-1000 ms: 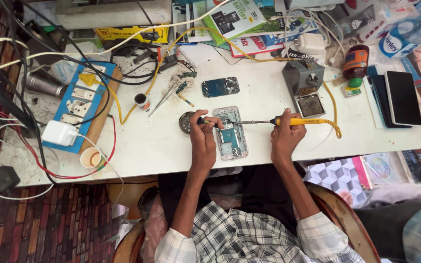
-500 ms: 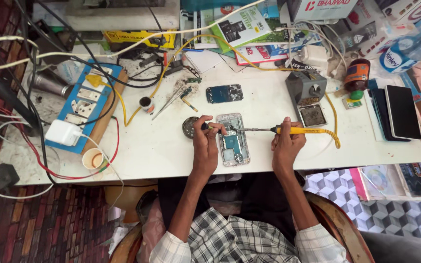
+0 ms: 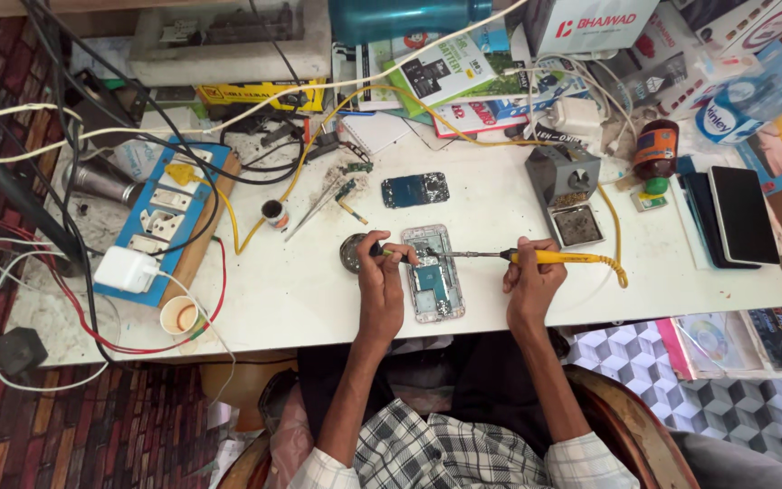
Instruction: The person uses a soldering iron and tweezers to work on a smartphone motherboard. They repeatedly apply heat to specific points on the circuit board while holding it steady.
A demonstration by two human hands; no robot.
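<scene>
We see the right hand (image 3: 529, 279) gripping a yellow-handled soldering iron (image 3: 536, 257), its tip over the upper part of the opened phone (image 3: 432, 273) lying on the white table (image 3: 300, 290). The left hand (image 3: 380, 276) pinches a thin tool (image 3: 389, 254) at the phone's upper left edge, beside a small round tin (image 3: 352, 252). A separate circuit board (image 3: 415, 190) lies farther back; a blue power strip (image 3: 160, 217) sits well to the left.

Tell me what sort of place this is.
Probably a phone repair bench. An opened phone lies on the white table, the right hand holds a yellow soldering iron to it, and a soldering stand sits nearby.
</scene>
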